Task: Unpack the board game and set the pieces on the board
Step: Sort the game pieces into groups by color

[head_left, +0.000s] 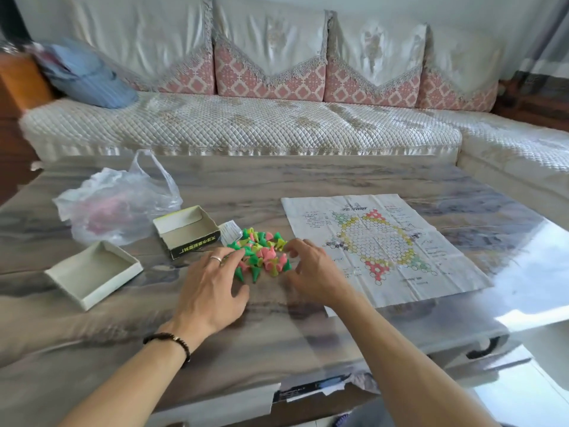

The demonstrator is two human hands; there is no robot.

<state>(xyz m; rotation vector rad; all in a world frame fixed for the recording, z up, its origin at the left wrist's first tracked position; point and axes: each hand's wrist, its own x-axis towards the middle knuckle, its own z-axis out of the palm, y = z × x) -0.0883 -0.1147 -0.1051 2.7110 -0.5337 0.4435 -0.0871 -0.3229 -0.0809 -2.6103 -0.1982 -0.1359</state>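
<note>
A pile of small cone-shaped game pieces (261, 252) in green, pink and yellow lies on the table between my hands. My left hand (212, 286) rests at the pile's left side, its fingers spread and touching the pieces. My right hand (311, 266) sits at the pile's right side with fingers loosely curved over the edge of the pile. The paper game board (381, 245) with a hexagon grid and red, green and yellow corners lies flat to the right. No piece stands on it.
Two empty box halves sit left of the pile, one (187, 229) near it and one (94, 274) farther left. A clear plastic bag (117, 204) lies behind them. A small folded paper (231, 235) is beside the box. A sofa (246, 124) runs behind the table.
</note>
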